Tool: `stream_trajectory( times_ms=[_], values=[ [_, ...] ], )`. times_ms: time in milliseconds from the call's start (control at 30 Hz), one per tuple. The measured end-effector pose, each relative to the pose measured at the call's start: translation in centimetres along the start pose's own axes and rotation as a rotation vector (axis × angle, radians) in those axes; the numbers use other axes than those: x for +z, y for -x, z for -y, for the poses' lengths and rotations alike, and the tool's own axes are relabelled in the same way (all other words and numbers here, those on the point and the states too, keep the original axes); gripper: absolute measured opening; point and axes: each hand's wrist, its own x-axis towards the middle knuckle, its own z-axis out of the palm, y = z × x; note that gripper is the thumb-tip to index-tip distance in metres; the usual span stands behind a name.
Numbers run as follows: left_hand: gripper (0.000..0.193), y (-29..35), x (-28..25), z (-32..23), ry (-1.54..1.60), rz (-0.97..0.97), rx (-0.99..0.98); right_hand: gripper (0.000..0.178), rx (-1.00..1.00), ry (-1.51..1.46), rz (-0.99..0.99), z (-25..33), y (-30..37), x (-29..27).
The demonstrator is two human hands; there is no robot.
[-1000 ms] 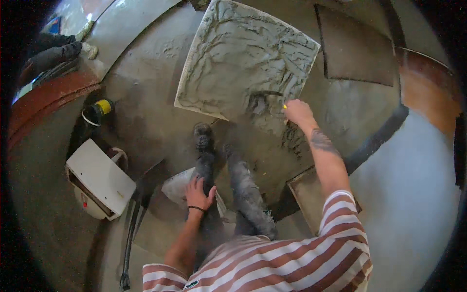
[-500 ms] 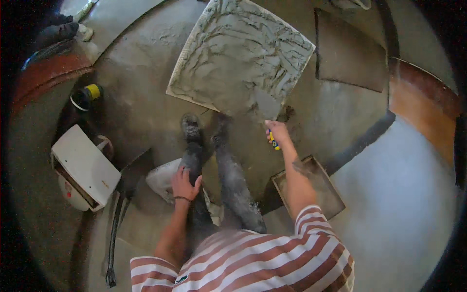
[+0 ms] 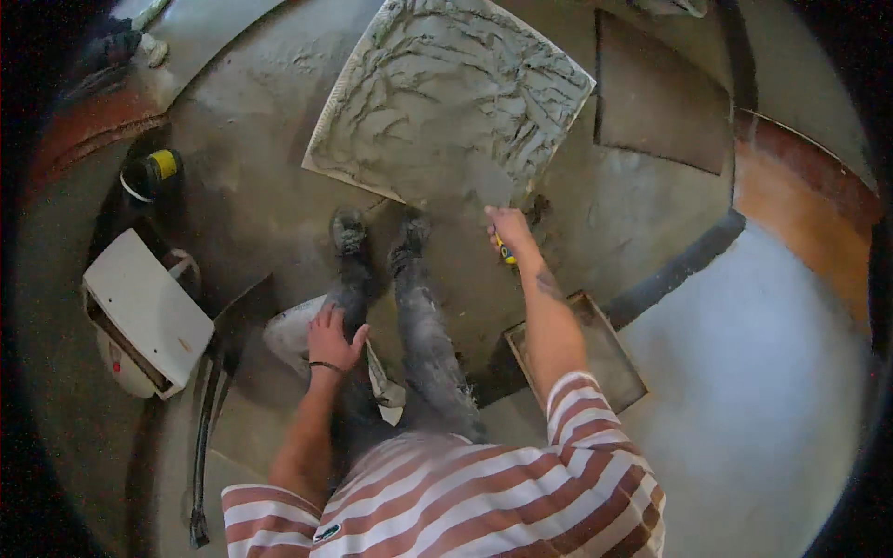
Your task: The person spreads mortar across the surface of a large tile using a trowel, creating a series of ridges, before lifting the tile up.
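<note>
1. Grey wet mortar [image 3: 437, 88] coats the square slab [image 3: 323, 138] at 12 o'clock, ridged and rough over most of its face, with a smoother patch toward its lower corner; a pale edge shows around it.
2. The right hand [image 3: 511, 228] is just above centre, toward 1 o'clock, its fingers clamped around the yellow-and-blue handle of a trowel [image 3: 505, 249].
3. The trowel's grey blade is blurred against the mortar and lies over the slab's 5 o'clock edge; whether it presses in, I cannot tell.
4. Toward 8 o'clock of centre, the left hand [image 3: 337, 340] rests empty on the person's left leg, fingers slightly apart and thumb held away from them; a dark band circles the wrist.
5. Just beside that leg, a whitish sack-like thing [image 3: 290, 333] lies on the floor [image 3: 251, 177].
6. A shallow framed tray [image 3: 625, 358] sits at 4 o'clock, partly behind the right forearm.
7. A dark square panel [image 3: 660, 98] lies between 1 and 2 o'clock, near the slab but apart from it.
8. A white box [image 3: 153, 307] stands tilted at 9 o'clock, a black-and-yellow container [image 3: 162, 166] at 10, a long-handled dark tool [image 3: 200, 456] at 8.
</note>
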Motion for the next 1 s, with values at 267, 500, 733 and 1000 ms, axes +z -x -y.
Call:
stream_trajectory(
  times_ms=[267,500,733,1000],
  values=[
    [0.055,2.0,-1.2,2.3,-0.06,0.016,-0.053,0.031,0.045,-0.162,0.034,8.6,4.1,4.5],
    [0.052,1.7,-0.9,1.6,-0.094,0.017,-0.027,0.031,0.071,-0.115,-0.061,7.5,1.5,5.5],
    [0.054,1.0,0.0,0.8,-0.09,-0.008,0.002,0.03,0.042,0.002,0.007,6.0,3.7,5.4],
    [0.055,1.5,-0.4,0.8,-0.086,-0.01,-0.017,0.028,0.198,-0.259,-0.113,6.8,3.7,7.7]
  ],
)
